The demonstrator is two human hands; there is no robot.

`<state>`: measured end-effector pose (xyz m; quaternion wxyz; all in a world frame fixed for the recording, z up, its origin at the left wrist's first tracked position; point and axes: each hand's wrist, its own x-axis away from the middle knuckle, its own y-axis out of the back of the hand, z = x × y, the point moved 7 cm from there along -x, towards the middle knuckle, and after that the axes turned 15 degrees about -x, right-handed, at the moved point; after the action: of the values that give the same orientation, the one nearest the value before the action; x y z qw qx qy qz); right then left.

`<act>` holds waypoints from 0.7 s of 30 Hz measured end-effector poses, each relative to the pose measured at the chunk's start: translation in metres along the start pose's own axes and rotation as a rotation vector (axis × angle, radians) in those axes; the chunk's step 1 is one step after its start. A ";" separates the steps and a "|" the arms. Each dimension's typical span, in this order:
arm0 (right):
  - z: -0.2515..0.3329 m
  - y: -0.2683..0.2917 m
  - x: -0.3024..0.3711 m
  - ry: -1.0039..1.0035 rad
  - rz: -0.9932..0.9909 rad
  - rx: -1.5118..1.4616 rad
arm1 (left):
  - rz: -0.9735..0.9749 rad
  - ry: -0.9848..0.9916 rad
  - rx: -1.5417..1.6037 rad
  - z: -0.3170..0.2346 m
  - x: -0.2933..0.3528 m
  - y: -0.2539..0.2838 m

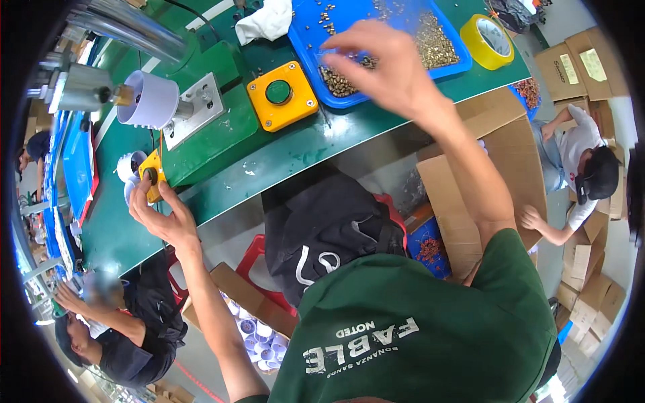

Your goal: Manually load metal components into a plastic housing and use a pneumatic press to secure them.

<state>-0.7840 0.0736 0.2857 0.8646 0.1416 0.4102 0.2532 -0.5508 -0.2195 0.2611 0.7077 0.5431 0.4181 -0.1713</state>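
Note:
My left hand [164,218] is at a small yellow push-button box [153,161] on the table's near left edge. Its index finger rests by the black button and its thumb lies at the box's side, with the fingers apart. Over a blue tray [346,102] of small brass-coloured parts [437,43] I hold my right hand [390,70], thumb and index curled toward each other. Something small and clear seems to be between those fingertips, too blurred to name. A larger yellow box with a green button [278,92] sits left of the tray. A pale lilac cup [149,101] stands at the metal fixture plate [201,107].
Metal machine parts [80,87] rise at the far left. Yellow tape [487,41] and a white cloth [264,21] lie on the green table [322,144]. An open cardboard box [457,208] is below its right edge. Two co-workers [127,342] [578,148] sit on either side.

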 end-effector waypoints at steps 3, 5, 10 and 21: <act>-0.038 0.018 0.003 -0.254 0.214 0.171 | 0.010 0.039 0.044 -0.006 -0.005 0.000; -0.045 0.011 0.003 -0.253 0.338 0.187 | 0.010 0.027 0.053 -0.005 -0.004 0.000; -0.054 -0.004 -0.004 -0.389 0.471 0.165 | 0.026 0.030 0.059 -0.004 -0.003 -0.001; -0.032 -0.004 -0.006 -0.303 0.629 0.138 | 0.108 0.088 0.106 -0.006 -0.004 -0.001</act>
<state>-0.8112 0.0682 0.2678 0.7837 0.3549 0.2299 0.4550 -0.5563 -0.2154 0.2632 0.6672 0.6087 0.4090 -0.1307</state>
